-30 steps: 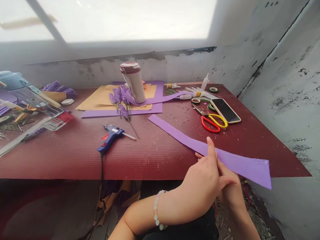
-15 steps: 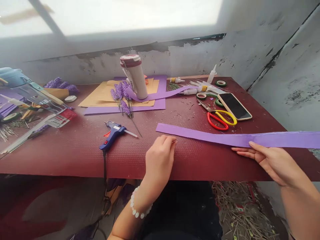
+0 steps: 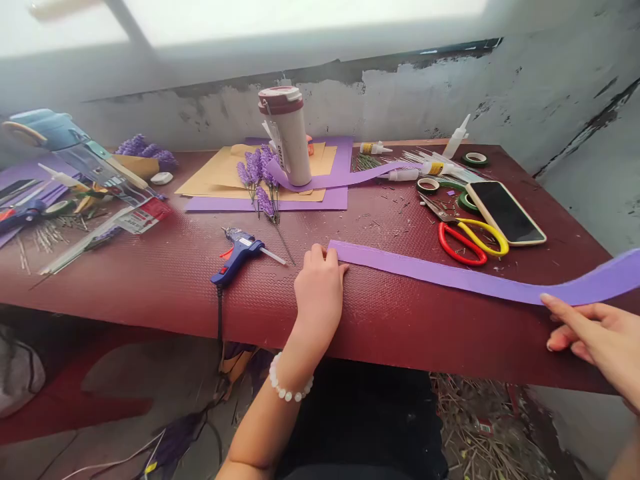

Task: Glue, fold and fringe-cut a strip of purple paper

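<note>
Purple strip point(image 3: 425, 271) laid left-to-right; left end touched by curled left hand point(image 3: 319, 288), near edge by right hand point(image 3: 606, 341); grips unclear.

Your strip point(image 3: 440, 273) runs from twelve o'clock to two; behind it on the table point(image 3: 165, 267), the tumbler point(image 3: 295, 147) stands at twelve, scissors point(image 3: 454, 220) lie at one; the glue gun point(image 3: 235, 260) lies at eleven.

Surface point(image 3: 400, 320): dark red, textured, set against rear wall point(image 3: 400, 100). Rear wall: whitish, paint flaking, dark patches; brightly lit pale panel point(image 3: 320, 20) above. Right wall point(image 3: 615, 180): grey, dark-marked. Floor point(image 3: 90, 447): grey, littered with dry stalks point(image 3: 485, 440) at right.
</note>
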Demonstrator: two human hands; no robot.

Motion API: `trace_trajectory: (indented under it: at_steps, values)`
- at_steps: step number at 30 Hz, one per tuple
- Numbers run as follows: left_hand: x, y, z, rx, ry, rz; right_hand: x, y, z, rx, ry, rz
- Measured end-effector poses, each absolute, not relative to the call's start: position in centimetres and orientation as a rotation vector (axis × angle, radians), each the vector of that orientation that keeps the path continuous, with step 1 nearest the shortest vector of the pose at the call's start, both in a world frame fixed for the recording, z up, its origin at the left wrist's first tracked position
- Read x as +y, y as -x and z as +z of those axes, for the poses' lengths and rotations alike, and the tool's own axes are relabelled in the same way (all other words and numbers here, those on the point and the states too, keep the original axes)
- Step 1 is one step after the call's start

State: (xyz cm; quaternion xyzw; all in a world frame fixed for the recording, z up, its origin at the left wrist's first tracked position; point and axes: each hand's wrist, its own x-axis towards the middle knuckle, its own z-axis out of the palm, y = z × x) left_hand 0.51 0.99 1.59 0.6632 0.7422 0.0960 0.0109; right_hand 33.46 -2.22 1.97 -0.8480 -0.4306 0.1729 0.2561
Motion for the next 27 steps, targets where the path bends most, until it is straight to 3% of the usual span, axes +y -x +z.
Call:
trace_trajectory:
  at_steps: [5,7,11,15,21,27]
  values:
    - [1.2,0.2,1.1,2.254,-2.170,0.269,-5.4,-29.3,2.6,-1.273,2.284,0.374]
    - [1.2,0.1,1.0,2.270,-2.190,0.260,-4.9,-26.7,2.4,-1.572,1.988,0.427]
    - [1.0,0.0,0.7,2.276,-2.196,0.253,-0.5,-21.5,1.5,-2.409,1.282,-0.029]
    - [0.8,0.4,0.0,2.254,-2.257,0.318,4.0,-17.9,0.9,-2.740,1.031,-0.236]
    - [1.4,1.6,-2.4,2.222,-2.228,0.677,5.6,-15.7,-0.4,-2.750,0.887,-0.445]
    - [1.7,2.0,-3.8,2.145,-1.794,1.400,5.6,-16.6,-1.2,-2.537,0.852,-0.585]
